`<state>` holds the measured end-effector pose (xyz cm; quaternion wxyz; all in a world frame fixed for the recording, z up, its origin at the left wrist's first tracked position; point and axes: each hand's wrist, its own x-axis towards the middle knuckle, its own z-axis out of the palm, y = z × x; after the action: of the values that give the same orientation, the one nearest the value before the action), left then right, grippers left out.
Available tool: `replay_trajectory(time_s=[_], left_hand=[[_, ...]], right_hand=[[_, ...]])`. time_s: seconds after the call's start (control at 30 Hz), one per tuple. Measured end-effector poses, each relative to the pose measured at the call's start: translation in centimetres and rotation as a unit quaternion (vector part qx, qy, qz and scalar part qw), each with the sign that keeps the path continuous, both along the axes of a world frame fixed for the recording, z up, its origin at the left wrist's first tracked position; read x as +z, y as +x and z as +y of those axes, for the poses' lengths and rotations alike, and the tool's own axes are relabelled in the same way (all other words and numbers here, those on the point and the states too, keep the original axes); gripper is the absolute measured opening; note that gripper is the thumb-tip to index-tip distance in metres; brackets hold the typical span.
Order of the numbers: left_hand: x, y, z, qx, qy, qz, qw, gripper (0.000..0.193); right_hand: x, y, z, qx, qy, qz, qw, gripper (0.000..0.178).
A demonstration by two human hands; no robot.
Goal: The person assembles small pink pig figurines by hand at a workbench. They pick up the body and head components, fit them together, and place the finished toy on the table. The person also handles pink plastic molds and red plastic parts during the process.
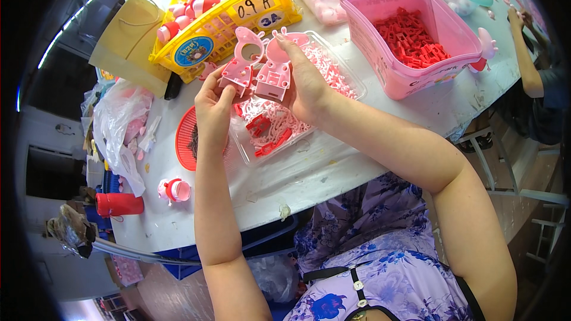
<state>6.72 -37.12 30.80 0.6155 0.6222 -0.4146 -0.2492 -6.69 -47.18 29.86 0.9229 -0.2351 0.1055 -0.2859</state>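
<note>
Over the middle of the table, my left hand (214,110) grips a pink plastic shell half (238,75) with a round opening at its top and small red parts fitted in it. Closed on a matching pink shell half (275,70), my right hand (308,86) has its thumb up near the piece's top. The two halves are side by side, inner faces toward me; whether they touch or are joined I cannot tell. Under my hands lies a clear tray (242,146) of small pink and white parts and some red clips (276,142). A round red basket (185,142) stands beside my left forearm.
A yellow basket (223,35) heaped with pink and red pieces stands behind. At right is a pink tub (389,77) of red parts (416,41). A small pink figure (173,191) and red cylinder (120,204) lie near left. Another person's arm (526,59) shows far right.
</note>
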Motion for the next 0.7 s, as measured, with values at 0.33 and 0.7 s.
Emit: replay_trajectory(time_s=[0.33, 0.7], left_hand=[[-0.3, 0.3, -0.1, 0.014, 0.0, 0.001, 1.0, 0.035], [-1.0, 1.3, -0.1, 0.059, -0.036, 0.045, 0.997, 0.03]], right_hand=[[-0.6, 0.4, -0.2, 0.001, -0.012, -0.007, 1.0, 0.044], [-0.7, 0.5, 0.3, -0.066, -0.02, 0.069, 0.995, 0.048]])
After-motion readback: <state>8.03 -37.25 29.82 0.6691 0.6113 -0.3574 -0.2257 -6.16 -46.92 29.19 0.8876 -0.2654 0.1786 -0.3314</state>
